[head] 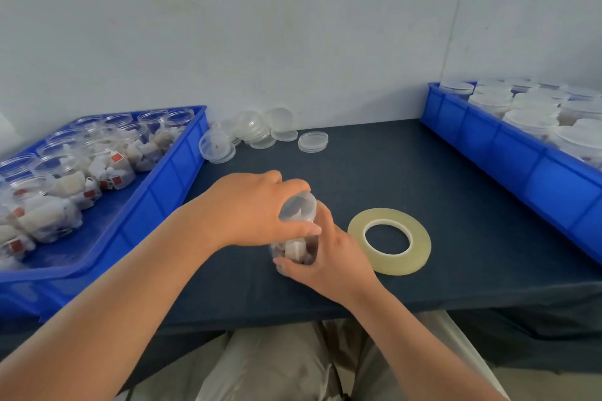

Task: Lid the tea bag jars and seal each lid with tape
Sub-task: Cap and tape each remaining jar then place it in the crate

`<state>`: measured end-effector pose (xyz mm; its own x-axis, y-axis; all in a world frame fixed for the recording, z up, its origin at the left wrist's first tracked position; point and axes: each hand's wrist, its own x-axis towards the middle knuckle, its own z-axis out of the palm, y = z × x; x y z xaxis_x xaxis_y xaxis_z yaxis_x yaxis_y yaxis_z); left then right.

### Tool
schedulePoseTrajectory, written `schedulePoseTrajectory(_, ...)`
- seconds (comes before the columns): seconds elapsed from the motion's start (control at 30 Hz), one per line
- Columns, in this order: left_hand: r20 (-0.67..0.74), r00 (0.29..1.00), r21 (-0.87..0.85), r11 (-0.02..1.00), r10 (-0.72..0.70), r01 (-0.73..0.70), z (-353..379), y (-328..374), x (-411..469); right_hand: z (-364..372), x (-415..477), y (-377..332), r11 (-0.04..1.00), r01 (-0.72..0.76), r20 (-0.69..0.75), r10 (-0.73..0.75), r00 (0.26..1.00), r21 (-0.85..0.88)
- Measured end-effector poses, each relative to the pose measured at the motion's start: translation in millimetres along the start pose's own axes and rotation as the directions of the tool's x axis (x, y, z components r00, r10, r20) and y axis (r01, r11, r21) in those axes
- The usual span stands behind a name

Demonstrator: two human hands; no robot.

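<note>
Pinching the lid [298, 207], left hand [250, 208] caps the jar [294, 249] right hand [329, 257] clasps, between tray [156, 202] and tape roll [389, 213]

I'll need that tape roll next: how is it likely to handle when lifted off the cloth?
The tape roll lies flat, so it probably won't roll unless stood on edge. It looks thin with a wide open core, so likely light and easy to hook with a finger. Flush on the tablecloth, its rim may be fiddly to lift.

Clear lidded tea-bag jar [294, 249] stands tilted beside the flat tape roll [389, 265].
</note>
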<state>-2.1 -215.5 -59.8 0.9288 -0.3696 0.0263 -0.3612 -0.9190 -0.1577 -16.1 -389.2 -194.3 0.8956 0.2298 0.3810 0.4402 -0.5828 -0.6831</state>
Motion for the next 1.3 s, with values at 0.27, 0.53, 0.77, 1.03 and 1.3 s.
schedulePoseTrajectory(0.27,-0.046,0.997,0.119,0.991,-0.056,0.061,14.8,16.0,-7.4,2.6,1.3,0.5,1.0,0.028,-0.023,-0.029,0.999,-0.014)
schedulePoseTrajectory(0.53,-0.02,0.999,0.062,0.998,-0.024,0.025,21.2,11.1,-0.2,2.5,2.1,-1.0,0.998,0.05,-0.044,-0.051,0.998,-0.028)
schedulePoseTrajectory(0.77,0.126,0.973,-0.065,0.98,0.194,-0.187,9.4,-14.9,9.5,1.9,3.7,1.7,1.0,-0.007,-0.004,0.007,1.0,0.015)
schedulePoseTrajectory(1.03,0.123,0.968,-0.038,0.976,0.218,-0.215,-20.9,-15.7,7.1,4.7,4.4,3.6,0.999,-0.034,-0.01,0.033,0.999,-0.027)
schedulePoseTrajectory(1.3,-0.028,0.998,0.193,0.979,-0.055,0.06,1.1,27.5,5.8,6.0,3.7,3.0,0.998,-0.011,-0.014,0.01,1.0,-0.055)
